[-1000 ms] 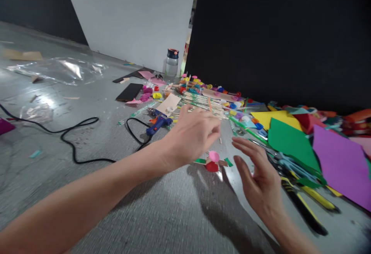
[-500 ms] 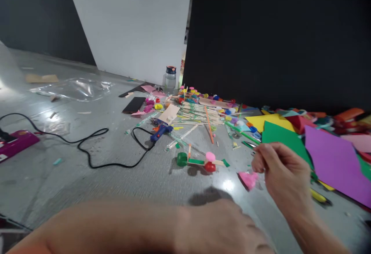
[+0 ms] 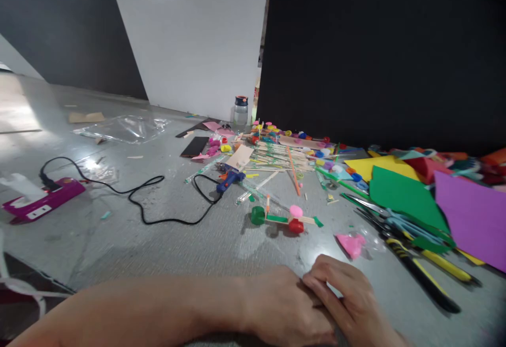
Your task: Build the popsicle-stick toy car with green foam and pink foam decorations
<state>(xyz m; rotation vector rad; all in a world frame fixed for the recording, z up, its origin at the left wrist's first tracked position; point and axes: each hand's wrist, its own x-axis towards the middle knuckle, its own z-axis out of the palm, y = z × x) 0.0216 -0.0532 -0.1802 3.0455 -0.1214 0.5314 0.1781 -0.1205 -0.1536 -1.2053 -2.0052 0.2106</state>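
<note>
And here at the near edge the two hands have come together: half a second ago the right hand [image 3: 346, 297] was out by itself above the right side, and now it is drawn in, its fingers folded against the left hand [image 3: 288, 305], which lies low along the worktop [image 3: 221, 254]. Each grip is bent, the two touching, but whether anything is pinched between them I cannot tell. What that means, as I judge it, is a pause in handling the little stick model [image 3: 278, 220]: it sits just beyond the hands, slightly left of where they meet, clear of both grips, on its green and red rolls with a pink disc on top. Just right of it and a little nearer lies a crumpled pink piece [image 3: 351, 245], and farther right the black-and-yellow handle [image 3: 421, 273] of a tool, with light-blue-handled scissors [image 3: 411, 229] beside it. Over on the left, the magenta power strip [image 3: 65, 195] has a black cord [image 3: 174, 222] plugged in. Beyond the model, look, the blue glue gun [image 3: 230, 179], then a green sheet [image 3: 403, 196] on the right, a spread of craft sticks [image 3: 272, 156], and farthest back the bottle [image 3: 241, 111] before a white panel [image 3: 193, 46].
</note>
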